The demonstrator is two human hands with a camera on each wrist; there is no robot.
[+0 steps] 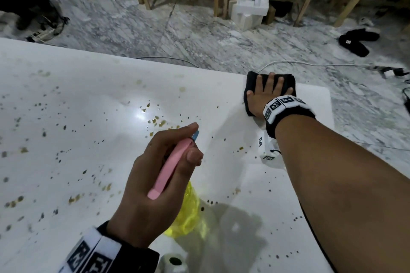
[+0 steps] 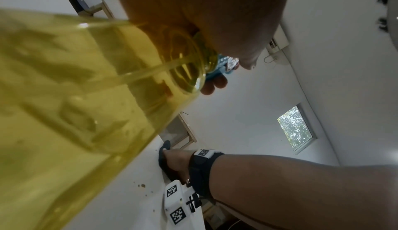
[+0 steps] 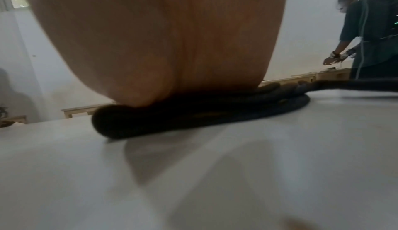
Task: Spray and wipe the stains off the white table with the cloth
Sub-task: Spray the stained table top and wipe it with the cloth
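So, left hand (image 1: 153,186) wrapped round spray bottle (image 1: 186,213), yellow see-thru body w/ pink trigger top, held up over white bench (image 1: 66,139), nozzle aimed at middle. Right hand (image 1: 266,93) flat, fingers spread, pressing on folded black cloth (image 1: 250,86) at far right edge of bench. Brownish stains (image 1: 159,122) spattered over most of surface, thickest near center & left side.

Stained white table (image 1: 93,77) (cloth (image 1: 251,88) atop)
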